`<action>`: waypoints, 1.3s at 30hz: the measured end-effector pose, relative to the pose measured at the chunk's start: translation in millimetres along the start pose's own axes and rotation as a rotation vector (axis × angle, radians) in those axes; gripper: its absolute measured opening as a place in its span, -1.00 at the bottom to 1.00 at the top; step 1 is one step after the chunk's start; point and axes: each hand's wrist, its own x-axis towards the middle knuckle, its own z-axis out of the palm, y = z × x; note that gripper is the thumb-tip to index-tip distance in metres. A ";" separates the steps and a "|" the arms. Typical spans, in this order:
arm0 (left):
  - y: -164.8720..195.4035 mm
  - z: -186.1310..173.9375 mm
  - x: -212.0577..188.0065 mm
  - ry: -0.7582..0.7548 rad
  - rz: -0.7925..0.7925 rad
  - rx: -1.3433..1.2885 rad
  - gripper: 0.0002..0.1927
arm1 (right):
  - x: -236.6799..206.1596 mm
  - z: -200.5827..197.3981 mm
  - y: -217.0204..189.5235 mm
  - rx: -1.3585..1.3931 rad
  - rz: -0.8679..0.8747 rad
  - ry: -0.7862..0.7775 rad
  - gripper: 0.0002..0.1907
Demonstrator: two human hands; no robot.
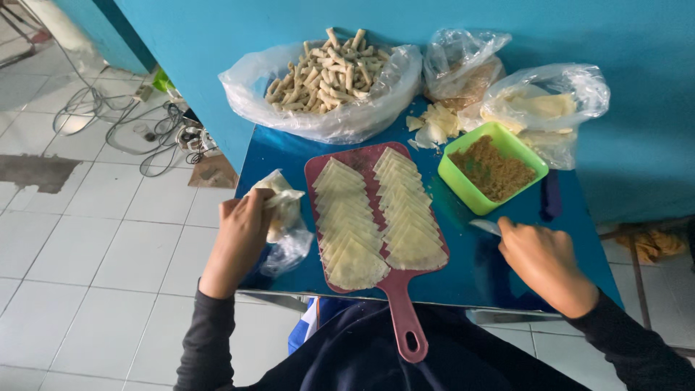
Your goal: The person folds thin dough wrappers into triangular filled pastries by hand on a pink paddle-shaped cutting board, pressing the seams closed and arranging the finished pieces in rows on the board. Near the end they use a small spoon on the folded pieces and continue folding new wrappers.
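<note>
Left hand: your left hand (239,235) is curled shut on the top of a small clear bag (284,217) holding pale wrappers, just left of the red cutting board (362,163).
Right hand: your right hand (544,262) is closed on a thin metal utensil (485,227), right of the board; only its pale tip shows past your fingers, so I cannot tell what kind it is.
Small bag: crumpled, resting on the blue table (470,271), its lower part bunched beside the board's left edge.
Board: two overlapping rows of pale triangular wrappers (376,217) cover it; the handle points toward you.
Green tub (474,195): square, right of the board's far end, filled with brown crumbly filling (494,168).
Large clear bag (326,108): beyond the board, open, heaped with finished pale rolls (326,72).
Other bags: beyond the tub, one clear bag (463,69) of brownish contents and another (546,105) of pale sheets; loose wrapper scraps (434,124) lie between them and the board.
</note>
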 end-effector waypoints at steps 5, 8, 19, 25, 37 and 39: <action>1.2 23.1 -10.6 0.138 0.195 -0.001 -0.63 | 7.3 -28.3 -19.9 0.120 0.020 0.095 -0.83; -13.4 33.4 -19.4 0.092 -0.106 -0.192 -0.64 | 15.7 -40.0 -35.4 0.217 -0.031 0.136 -0.86; -73.6 -27.0 -40.2 -0.126 -0.016 0.562 -0.85 | 23.5 -47.1 -50.0 0.419 -0.125 0.154 -0.87; -6.1 5.3 -24.5 -0.157 0.055 0.219 -0.82 | 38.5 -32.5 -70.6 0.662 -0.209 0.111 -0.83; 50.0 3.3 -14.0 -0.260 0.092 -0.161 -0.64 | 52.0 -20.5 -77.3 0.843 -0.225 -0.036 -0.83; 51.1 3.5 -14.6 -0.229 0.118 -0.161 -0.66 | 52.4 -20.7 -77.6 0.867 -0.226 -0.054 -0.83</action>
